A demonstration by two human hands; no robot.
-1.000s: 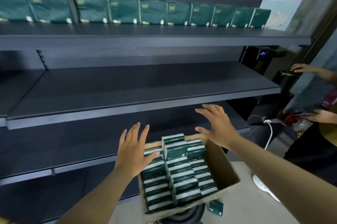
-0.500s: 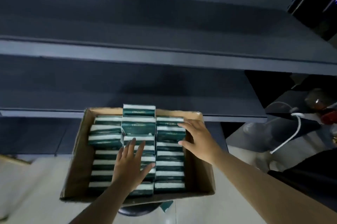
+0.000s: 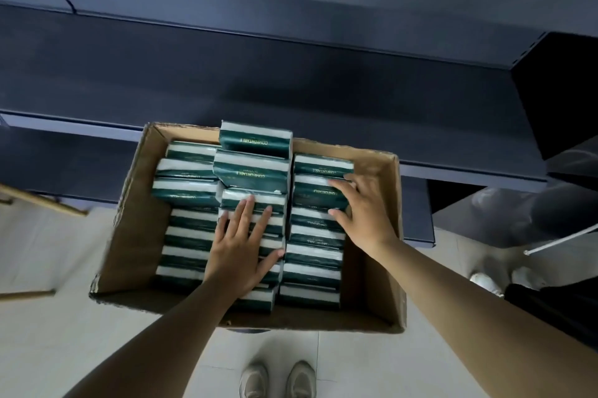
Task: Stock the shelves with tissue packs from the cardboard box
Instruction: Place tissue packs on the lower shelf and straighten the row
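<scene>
The dark green, white-edged rectangular tissue packs [image 3: 252, 171] stand in three rows inside the open brown cardboard box [image 3: 129, 229], two in the middle row riding higher than the rest. A second ago both hands hovered above the box; now they are down on the packs. The left hand [image 3: 241, 252] lies flat on the middle row, fingers straight and slightly apart. The right hand [image 3: 362, 216] spans a right-row pack between thumb and fingers. Judged: pickup is beginning; none lifted. The dark grey metal shelves [image 3: 291, 73] behind carry nothing in view.
</scene>
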